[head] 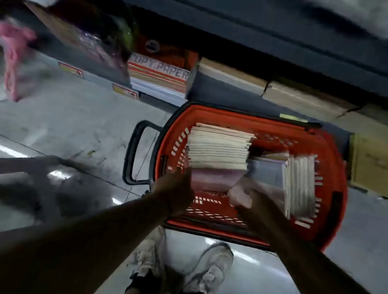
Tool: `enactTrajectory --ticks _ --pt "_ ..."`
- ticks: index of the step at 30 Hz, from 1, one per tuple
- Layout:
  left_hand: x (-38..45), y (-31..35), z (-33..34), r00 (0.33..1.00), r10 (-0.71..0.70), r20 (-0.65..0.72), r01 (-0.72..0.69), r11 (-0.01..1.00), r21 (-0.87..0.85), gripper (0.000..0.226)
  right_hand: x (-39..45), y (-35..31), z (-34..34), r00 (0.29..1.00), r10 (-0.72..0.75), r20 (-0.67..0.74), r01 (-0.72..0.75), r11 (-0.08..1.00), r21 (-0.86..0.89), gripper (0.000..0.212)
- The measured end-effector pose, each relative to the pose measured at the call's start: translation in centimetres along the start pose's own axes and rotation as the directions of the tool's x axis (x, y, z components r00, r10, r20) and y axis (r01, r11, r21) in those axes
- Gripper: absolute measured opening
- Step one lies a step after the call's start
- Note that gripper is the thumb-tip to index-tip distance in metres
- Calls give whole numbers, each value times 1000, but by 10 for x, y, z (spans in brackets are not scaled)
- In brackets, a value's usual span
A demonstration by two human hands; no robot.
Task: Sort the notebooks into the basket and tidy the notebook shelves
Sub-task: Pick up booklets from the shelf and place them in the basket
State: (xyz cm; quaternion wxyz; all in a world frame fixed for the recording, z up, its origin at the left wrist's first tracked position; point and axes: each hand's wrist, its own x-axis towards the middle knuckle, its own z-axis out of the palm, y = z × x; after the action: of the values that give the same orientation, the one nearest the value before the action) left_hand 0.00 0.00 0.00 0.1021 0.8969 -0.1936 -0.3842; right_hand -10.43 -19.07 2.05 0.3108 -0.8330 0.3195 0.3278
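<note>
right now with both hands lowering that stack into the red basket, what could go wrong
The left hand and right hand hold the notebook stack only at its near edge, so it might fan out or slip. It could also knock the upright notebooks already in the basket. The shoes are close beneath any spill.

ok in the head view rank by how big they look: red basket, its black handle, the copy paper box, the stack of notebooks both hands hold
1. red plastic basket
2. stack of pale notebooks
3. black loop handle and orange-and-white copy paper box look alike; the box is farther off and partly hidden, so unranked.
</note>
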Motion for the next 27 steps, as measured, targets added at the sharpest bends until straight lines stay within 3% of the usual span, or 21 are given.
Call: enactTrajectory --ticks 3,5,11,15,17,21,24,27 --pt "31 0 19 997 -11 -76 21 990 137 65 39 3 26 997 -40 -66 42 999 18 44" --pt "41 -2 31 991 -54 -122 69 990 123 61 53 1 37 997 -9 -80 18 994 109 42" --pt "27 -5 60 979 60 -195 -53 998 46 48 70 -2 55 986 41 -162 -23 994 107 63" --pt "28 -8 64 986 55 -159 -54 998 9 31 69 -2 63 962 10 -272 -28 998 -61 69" --pt "31 -8 69 987 43 -152 -44 999 2 26 71 2 66 965 3 -263 -42 989 -143 64" --pt "36 -5 84 990 71 -118 -68 997 35 48 68 16 71 967 -14 -255 -74 939 -336 50" --pt "46 -7 92 998 59 17 -61 988 141 44 61 26 65 965 -92 -244 -44 864 -501 33" --pt "52 -10 95 995 51 91 -64 987 148 33 64 34 61 960 -182 -214 49 859 -509 28"
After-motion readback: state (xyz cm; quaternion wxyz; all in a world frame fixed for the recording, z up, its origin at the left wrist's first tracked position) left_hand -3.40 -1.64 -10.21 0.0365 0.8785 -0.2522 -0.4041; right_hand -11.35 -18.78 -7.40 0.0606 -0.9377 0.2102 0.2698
